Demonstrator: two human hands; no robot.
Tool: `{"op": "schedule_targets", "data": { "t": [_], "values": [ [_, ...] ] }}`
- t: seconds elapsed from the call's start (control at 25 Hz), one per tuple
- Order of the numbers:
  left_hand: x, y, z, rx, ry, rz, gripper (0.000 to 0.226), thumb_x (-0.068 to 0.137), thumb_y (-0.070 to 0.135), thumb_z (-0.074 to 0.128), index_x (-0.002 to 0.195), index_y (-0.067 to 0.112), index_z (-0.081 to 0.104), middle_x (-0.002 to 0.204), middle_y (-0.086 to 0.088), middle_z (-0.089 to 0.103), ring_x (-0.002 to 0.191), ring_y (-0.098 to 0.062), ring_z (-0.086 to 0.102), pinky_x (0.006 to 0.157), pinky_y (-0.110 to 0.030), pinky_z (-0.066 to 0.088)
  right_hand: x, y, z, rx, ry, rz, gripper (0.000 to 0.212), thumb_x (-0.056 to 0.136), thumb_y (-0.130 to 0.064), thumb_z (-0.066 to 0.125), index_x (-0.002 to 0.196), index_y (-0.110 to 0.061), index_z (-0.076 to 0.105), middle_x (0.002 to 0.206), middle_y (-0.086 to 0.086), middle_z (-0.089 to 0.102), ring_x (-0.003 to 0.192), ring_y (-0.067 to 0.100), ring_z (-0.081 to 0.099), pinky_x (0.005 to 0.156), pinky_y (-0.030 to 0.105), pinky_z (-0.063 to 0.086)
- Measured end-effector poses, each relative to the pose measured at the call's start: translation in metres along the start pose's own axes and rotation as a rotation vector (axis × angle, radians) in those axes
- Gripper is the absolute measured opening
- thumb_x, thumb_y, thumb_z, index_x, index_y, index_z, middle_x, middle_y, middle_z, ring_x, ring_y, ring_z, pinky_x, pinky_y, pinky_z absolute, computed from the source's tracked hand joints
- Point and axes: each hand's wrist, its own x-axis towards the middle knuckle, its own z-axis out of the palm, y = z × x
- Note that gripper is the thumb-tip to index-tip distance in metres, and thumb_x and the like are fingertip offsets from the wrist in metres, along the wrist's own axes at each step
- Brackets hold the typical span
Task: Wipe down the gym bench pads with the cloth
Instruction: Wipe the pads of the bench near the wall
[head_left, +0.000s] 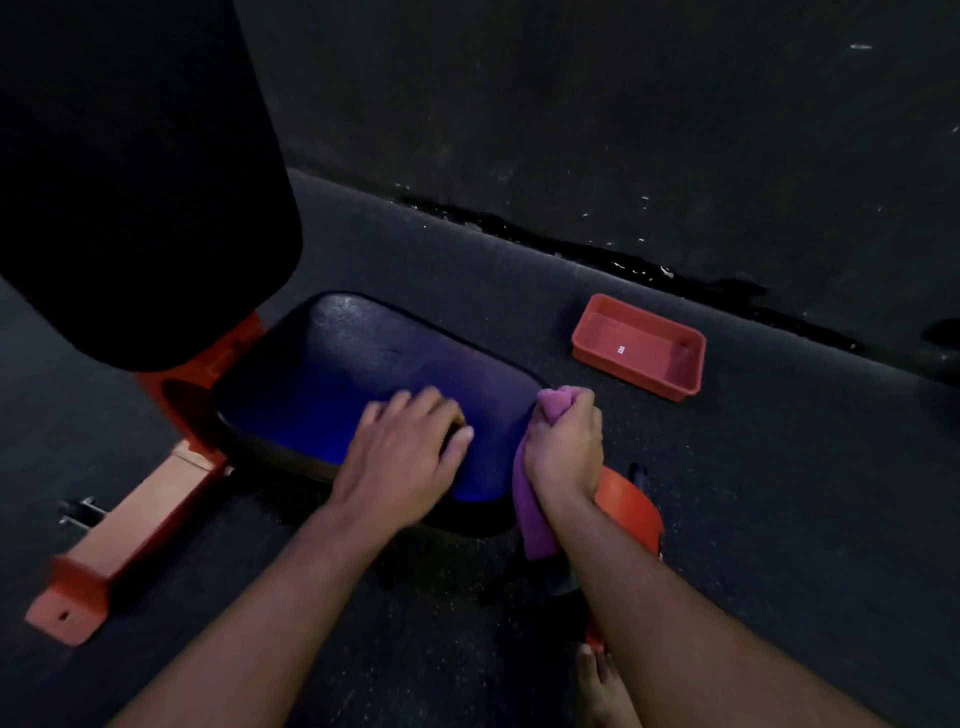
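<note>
**Hands at the near end of the seat pad, cloth bunched in your right fist**

The seat pad (374, 374) lies low in front of you, its long axis running from the near right up toward the far left, where it meets the base of the tall black back pad (140, 171) that rises at the upper left. Your left hand (410, 447) rests flat on the near end of the seat pad, fingers spread and holding nothing. Your right hand (563, 441) is closed tight around the purple cloth (530, 504) just off the pad's near right edge; one bunched end pokes out above your fist and the rest hangs limp below your wrist.

The seat pad is dark, rounded at the corners, with a fine grained sheen. An orange steel frame (119, 540) of square tubing runs out to the lower left. A shallow red plastic tray (639, 345) sits on the speckled rubber floor (779, 493), well apart to the right, near the dark wall (623, 104). A bare foot (602, 686) shows at the bottom edge.
</note>
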Motion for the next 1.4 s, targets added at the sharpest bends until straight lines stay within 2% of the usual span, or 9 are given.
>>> {"op": "schedule_targets", "data": {
  "t": [0.08, 0.2, 0.44, 0.64, 0.76, 0.84, 1.0, 1.2, 1.4],
  "values": [
    [0.027, -0.003, 0.0, 0.037, -0.026, -0.105, 0.062, 0.1, 0.063, 0.015, 0.14, 0.031, 0.05, 0.152, -0.004, 0.047, 0.141, -0.026, 0.042, 0.115, -0.048, 0.028, 0.009, 0.002, -0.002, 0.014, -0.013, -0.008, 0.018, 0.099, -0.032, 0.058, 0.113, -0.024, 0.05, 0.113, 0.001, 0.058, 0.092, 0.021, 0.054, 0.076, 0.03, 0.032],
    [0.036, -0.011, 0.018, 0.018, -0.091, -0.204, 0.069, 0.102, 0.068, 0.018, 0.162, 0.034, 0.023, 0.174, 0.001, 0.011, 0.16, -0.019, 0.006, 0.128, -0.051, -0.001, 0.032, 0.004, -0.002, 0.028, -0.094, 0.003, 0.023, 0.097, -0.042, 0.06, 0.114, -0.027, 0.057, 0.111, 0.0, 0.065, 0.099, 0.026, 0.061, 0.08, 0.034, 0.043],
    [0.037, -0.012, 0.02, -0.02, 0.01, -0.197, 0.075, 0.095, 0.066, 0.012, 0.161, 0.034, 0.029, 0.173, 0.005, 0.019, 0.16, -0.014, 0.011, 0.128, -0.049, 0.0, 0.112, -0.004, 0.002, 0.009, -0.522, -0.178, 0.003, 0.097, -0.03, 0.068, 0.094, -0.029, 0.07, 0.104, -0.006, 0.07, 0.102, 0.011, 0.064, 0.099, 0.034, 0.049],
    [0.033, -0.011, 0.017, -0.038, 0.03, -0.202, 0.074, 0.095, 0.063, 0.013, 0.16, 0.033, 0.033, 0.172, 0.003, 0.023, 0.159, -0.014, 0.014, 0.129, -0.049, 0.004, 0.049, 0.006, -0.008, 0.044, -0.238, -0.063, 0.023, 0.099, -0.038, 0.061, 0.117, -0.027, 0.054, 0.119, -0.003, 0.061, 0.102, 0.017, 0.06, 0.083, 0.032, 0.045],
    [0.033, -0.009, 0.018, -0.036, 0.036, -0.199, 0.072, 0.097, 0.061, 0.016, 0.159, 0.032, 0.036, 0.171, 0.003, 0.026, 0.159, -0.015, 0.017, 0.129, -0.049, 0.006, -0.026, 0.024, -0.031, 0.203, -0.271, -0.079, 0.024, 0.1, -0.027, 0.061, 0.117, -0.03, 0.045, 0.119, -0.01, 0.055, 0.1, -0.004, 0.055, 0.075, 0.01, 0.041],
    [0.033, -0.01, 0.019, -0.04, 0.042, -0.2, 0.071, 0.097, 0.06, 0.018, 0.158, 0.031, 0.039, 0.17, 0.003, 0.029, 0.158, -0.015, 0.02, 0.129, -0.049, 0.007, -0.043, 0.032, -0.034, 0.219, -0.305, -0.101, 0.025, 0.1, -0.024, 0.062, 0.115, -0.032, 0.043, 0.117, -0.013, 0.055, 0.103, -0.006, 0.055, 0.077, 0.006, 0.041],
    [0.032, -0.011, 0.017, -0.051, 0.048, -0.218, 0.06, 0.104, 0.055, 0.027, 0.158, 0.03, 0.04, 0.169, 0.002, 0.03, 0.158, -0.015, 0.02, 0.129, -0.049, 0.007, -0.006, 0.016, -0.016, 0.173, -0.231, -0.007, 0.015, 0.099, -0.016, 0.058, 0.109, -0.021, 0.047, 0.118, 0.002, 0.053, 0.099, 0.013, 0.053, 0.082, 0.027, 0.038],
    [0.032, -0.011, 0.017, -0.039, 0.056, -0.205, 0.058, 0.105, 0.052, 0.031, 0.158, 0.03, 0.038, 0.17, 0.004, 0.028, 0.158, -0.014, 0.018, 0.129, -0.047, 0.006, 0.041, 0.003, -0.003, 0.118, -0.131, 0.082, 0.023, 0.099, -0.031, 0.058, 0.116, -0.02, 0.047, 0.125, 0.007, 0.057, 0.101, 0.023, 0.056, 0.082, 0.033, 0.04],
    [0.034, -0.008, 0.018, -0.038, 0.047, -0.212, 0.058, 0.105, 0.052, 0.032, 0.158, 0.031, 0.038, 0.17, 0.004, 0.028, 0.158, -0.014, 0.018, 0.129, -0.048, 0.006, -0.024, 0.012, -0.032, 0.184, -0.266, -0.025, 0.025, 0.097, -0.021, 0.062, 0.115, -0.025, 0.045, 0.12, -0.004, 0.052, 0.098, 0.006, 0.054, 0.082, 0.027, 0.044]
  ]
}}
